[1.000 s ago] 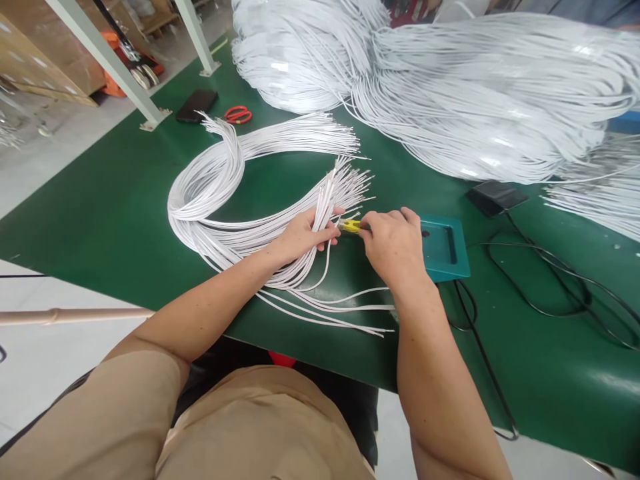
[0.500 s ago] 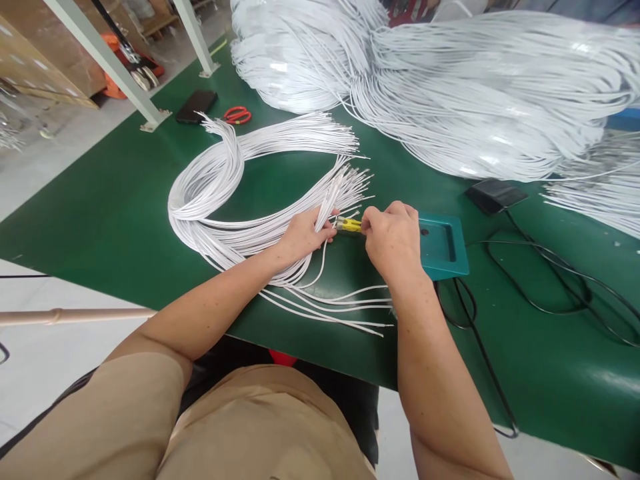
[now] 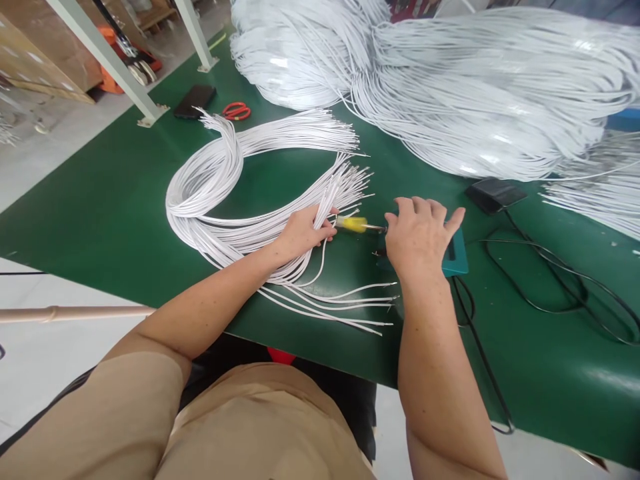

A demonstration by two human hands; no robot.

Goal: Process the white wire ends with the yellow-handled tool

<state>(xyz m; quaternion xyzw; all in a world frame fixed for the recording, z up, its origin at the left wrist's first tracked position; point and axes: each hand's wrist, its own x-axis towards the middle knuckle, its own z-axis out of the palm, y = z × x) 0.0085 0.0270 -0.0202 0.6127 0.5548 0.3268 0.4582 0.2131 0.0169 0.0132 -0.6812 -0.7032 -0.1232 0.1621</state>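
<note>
Desk [image 3: 100, 193], green, near edge slanting down rightward just in front of the person's torso. Left edge runs up past a white post [image 3: 109, 60]. Open green left of the white wires [image 3: 245, 237], inside their curve, and in a strip between them and the big white wire pile [image 3: 480, 93] at the back. Loose strands [image 3: 287, 285] lie near the near edge, tips pointing right.

Left hand [image 3: 306, 231] reaches in from the left, fingers closed around part of the white wires, thumb pressing; fingertips at the clear end of a yellow piece [image 3: 353, 224], exact contact hard to see. Thin metal rod [image 3: 374, 227] extends right from it. Right hand [image 3: 420, 233] palm down, fingers spread, thumb side toward the rod, over the teal tray [image 3: 456, 265]; can't tell if it touches. Both forearms angle in over the near edge.

Surface slightly glossy. Red scissors [image 3: 237, 111] and black flat case [image 3: 195, 102] beyond the curve; black box [image 3: 495, 195] and black cord [image 3: 555, 257] right of the tray. Cardboard boxes [image 3: 50, 47] on grey floor [image 3: 90, 147], upper left.
</note>
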